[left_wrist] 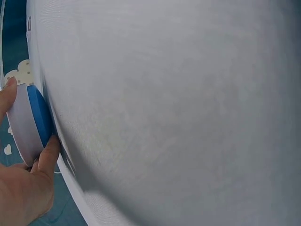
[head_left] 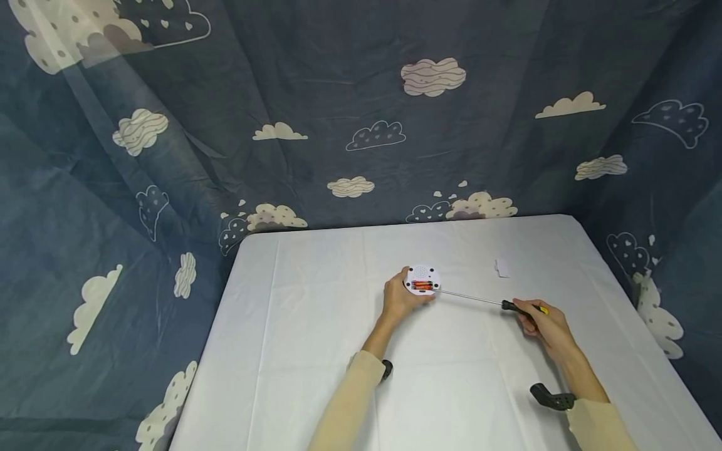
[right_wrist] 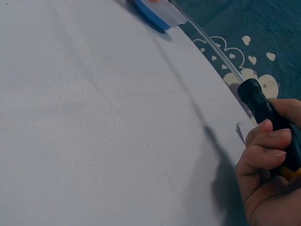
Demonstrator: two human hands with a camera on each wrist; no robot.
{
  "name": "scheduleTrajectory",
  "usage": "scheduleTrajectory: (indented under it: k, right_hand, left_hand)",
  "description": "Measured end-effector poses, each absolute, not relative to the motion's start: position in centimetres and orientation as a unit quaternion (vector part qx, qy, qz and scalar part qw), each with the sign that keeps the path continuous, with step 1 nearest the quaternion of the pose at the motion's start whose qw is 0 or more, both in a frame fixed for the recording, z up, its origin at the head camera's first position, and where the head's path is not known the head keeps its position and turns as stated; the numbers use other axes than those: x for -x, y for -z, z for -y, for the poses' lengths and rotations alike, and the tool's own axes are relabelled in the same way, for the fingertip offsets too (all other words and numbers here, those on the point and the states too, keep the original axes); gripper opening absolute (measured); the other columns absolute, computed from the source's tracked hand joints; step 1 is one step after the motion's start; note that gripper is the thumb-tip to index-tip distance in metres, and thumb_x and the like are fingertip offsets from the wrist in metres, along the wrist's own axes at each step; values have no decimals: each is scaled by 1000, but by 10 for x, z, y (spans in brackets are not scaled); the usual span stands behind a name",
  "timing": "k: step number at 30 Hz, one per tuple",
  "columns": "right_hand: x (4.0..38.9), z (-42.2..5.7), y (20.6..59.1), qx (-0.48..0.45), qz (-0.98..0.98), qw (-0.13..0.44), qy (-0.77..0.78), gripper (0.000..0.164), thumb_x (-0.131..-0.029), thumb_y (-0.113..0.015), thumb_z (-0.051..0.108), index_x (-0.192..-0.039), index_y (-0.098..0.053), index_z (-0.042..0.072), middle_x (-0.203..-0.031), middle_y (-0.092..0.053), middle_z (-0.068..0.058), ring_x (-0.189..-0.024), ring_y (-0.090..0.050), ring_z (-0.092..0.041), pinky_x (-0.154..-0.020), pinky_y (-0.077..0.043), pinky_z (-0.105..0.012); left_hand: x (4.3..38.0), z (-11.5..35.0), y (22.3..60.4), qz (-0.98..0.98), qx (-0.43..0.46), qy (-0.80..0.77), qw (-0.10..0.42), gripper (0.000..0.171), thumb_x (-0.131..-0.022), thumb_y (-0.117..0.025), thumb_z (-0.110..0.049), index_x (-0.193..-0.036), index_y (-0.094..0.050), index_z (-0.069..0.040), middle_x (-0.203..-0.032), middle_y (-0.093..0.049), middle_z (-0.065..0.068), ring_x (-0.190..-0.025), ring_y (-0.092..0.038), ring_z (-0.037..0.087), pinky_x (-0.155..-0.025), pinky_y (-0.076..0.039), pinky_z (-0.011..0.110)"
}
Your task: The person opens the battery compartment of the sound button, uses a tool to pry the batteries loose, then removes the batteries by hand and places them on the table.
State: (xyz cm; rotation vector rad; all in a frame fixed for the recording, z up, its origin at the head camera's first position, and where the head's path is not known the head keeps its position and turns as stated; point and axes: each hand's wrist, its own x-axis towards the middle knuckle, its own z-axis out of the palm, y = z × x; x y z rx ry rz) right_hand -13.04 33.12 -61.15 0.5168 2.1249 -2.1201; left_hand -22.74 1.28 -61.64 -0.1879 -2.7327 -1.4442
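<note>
On the upturned face of a round white device point(head_left: 421, 274), two orange-red batteries point(head_left: 422, 285) with dark ends lie side by side in an uncovered compartment; any print on their wrappers is too small to read. Above them sits a patch of tiny holes, and dark round spots are set around the face. Both wrist views show a blue underside beneath the white body, turned toward the tabletop point(head_left: 316, 326).

A smooth white cloth with faint fold lines covers that tabletop, and the device is a little right of its middle, in the far half. Farther right, well apart from it, a small white piece point(head_left: 502, 269) lies flat. Dark blue fabric point(head_left: 327, 75) hangs behind and down both sides, printed with pale clouds, some dotted, some wavy-lined, and with little hearts.

The left hand point(head_left: 400, 297) reaches up from the near side, its fingers curved about the left and near edges of the device, grasping it. From the right, the right hand point(head_left: 544, 326) grips the black and yellow handle of a screwdriver point(head_left: 510, 305), fingers curled around it. The long metal shaft slants leftward to the device, its tip at the right end of the batteries; whether it touches them cannot be told. Pale beige sleeves point(head_left: 344, 401) cover both forearms, and a black wrist mount point(head_left: 553, 398) juts out beside the right cuff.
</note>
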Motion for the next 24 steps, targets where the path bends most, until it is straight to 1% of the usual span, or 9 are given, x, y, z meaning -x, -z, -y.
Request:
scheduleTrajectory:
  k: [6, 10, 13, 18, 24]
  right_hand:
    - [126, -338, 612, -179, -665, 40, 724, 18, -99, -71, 30, -96, -61, 16, -70, -62, 9, -56, -48, -3, -50, -40, -24]
    - [126, -342, 610, -184, -662, 23, 727, 15, -99, -71, 28, -98, -61, 18, -71, -64, 8, -56, -49, -4, -50, -42, -24]
    - [125, -343, 610, -193, -657, -4, 728, 17, -99, -72, 27, -101, -59, 16, -72, -64, 7, -57, -51, -5, -50, -43, -24]
    - [125, -342, 608, -211, -656, -59, 722, 26, -95, -76, 28, -106, -57, 14, -71, -66, 7, -56, -52, -6, -49, -46, -22]
    - [129, -343, 607, -246, -638, -128, 718, 22, -94, -77, 24, -103, -59, 13, -68, -67, 5, -51, -54, -6, -47, -48, -18]
  left_hand:
    - [225, -12, 616, 875, 62, 480, 19, 91, -65, -100, -23, -143, -58, 0, -133, -70, 16, -123, -68, 27, -107, -55, 37]
    - [225, -12, 616, 872, 67, 485, 29, 89, -65, -100, -22, -141, -60, -1, -131, -72, 16, -122, -69, 27, -106, -56, 39]
    - [225, -11, 616, 870, 65, 488, 25, 90, -65, -100, -21, -142, -59, 0, -133, -70, 17, -124, -68, 28, -108, -55, 39]
    - [225, -11, 615, 869, 58, 491, 16, 93, -65, -100, -23, -144, -57, 1, -137, -68, 18, -127, -66, 28, -110, -53, 40]
    - [224, -12, 615, 868, 60, 492, 11, 94, -66, -100, -23, -145, -55, 3, -138, -68, 18, -127, -66, 28, -109, -54, 40]
